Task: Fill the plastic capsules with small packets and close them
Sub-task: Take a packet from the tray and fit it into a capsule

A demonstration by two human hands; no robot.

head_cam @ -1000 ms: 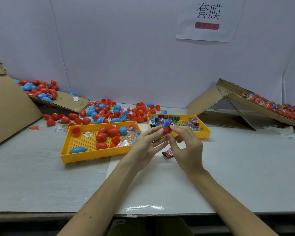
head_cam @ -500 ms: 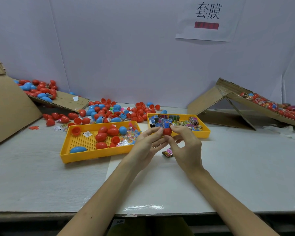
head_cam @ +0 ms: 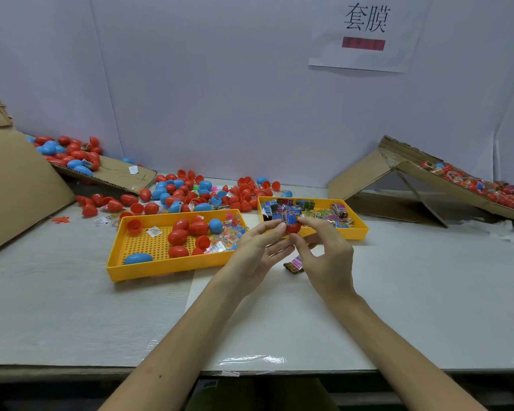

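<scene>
A small red capsule (head_cam: pixel 293 227) is pinched between the fingertips of my left hand (head_cam: pixel 254 253) and my right hand (head_cam: pixel 327 256), held above the table in front of the right tray. A yellow tray (head_cam: pixel 357 229) behind the hands holds several small printed packets (head_cam: pixel 303 211). To the left, a larger yellow tray (head_cam: pixel 137 266) holds several red capsules (head_cam: pixel 178 237), two blue ones (head_cam: pixel 137 258) and clear packets. One loose packet (head_cam: pixel 294 264) lies on the table under my right hand.
A heap of red and blue capsules (head_cam: pixel 190 191) lies behind the trays. A cardboard ramp (head_cam: pixel 101 173) at the back left carries more capsules. At the right, another cardboard ramp (head_cam: pixel 445 179) holds filled capsules. A large cardboard sheet (head_cam: pixel 15 179) leans at the far left.
Both hands have stayed around the red capsule; the fingers have shifted slightly and closed in on it. Nothing else has moved.
</scene>
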